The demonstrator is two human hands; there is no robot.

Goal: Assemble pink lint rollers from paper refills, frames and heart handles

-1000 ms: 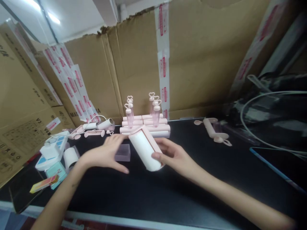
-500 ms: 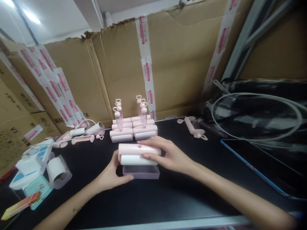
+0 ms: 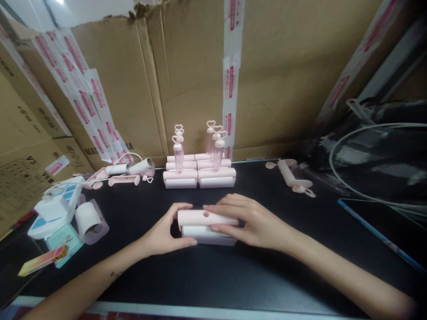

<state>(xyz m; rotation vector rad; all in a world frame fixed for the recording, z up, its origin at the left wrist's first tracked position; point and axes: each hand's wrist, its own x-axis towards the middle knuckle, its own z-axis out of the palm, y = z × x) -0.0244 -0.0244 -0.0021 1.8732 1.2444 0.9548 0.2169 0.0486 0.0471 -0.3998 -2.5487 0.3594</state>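
A pink lint-roller head (image 3: 203,218) with a white roll and a clear base lies across the black table (image 3: 213,275), with a small hole in its pink top. My left hand (image 3: 167,235) grips its left end, thumb under and fingers curled over. My right hand (image 3: 253,222) lies over its right half, fingers pressed on the top and front. Behind it stand two rows of finished pink rollers (image 3: 199,171), several with clear heart-topped handles upright.
Loose pink handles (image 3: 295,178) lie at the back right. At the left are a white roll in a clear cover (image 3: 90,220), roller parts (image 3: 128,171) and blue-white packets (image 3: 53,211). Cardboard boxes (image 3: 187,80) wall the back. Black bags and white tubing (image 3: 376,155) sit right.
The roller was tilted in my right hand above the clear base; it now lies level on the base, with both hands closed round it on the table.
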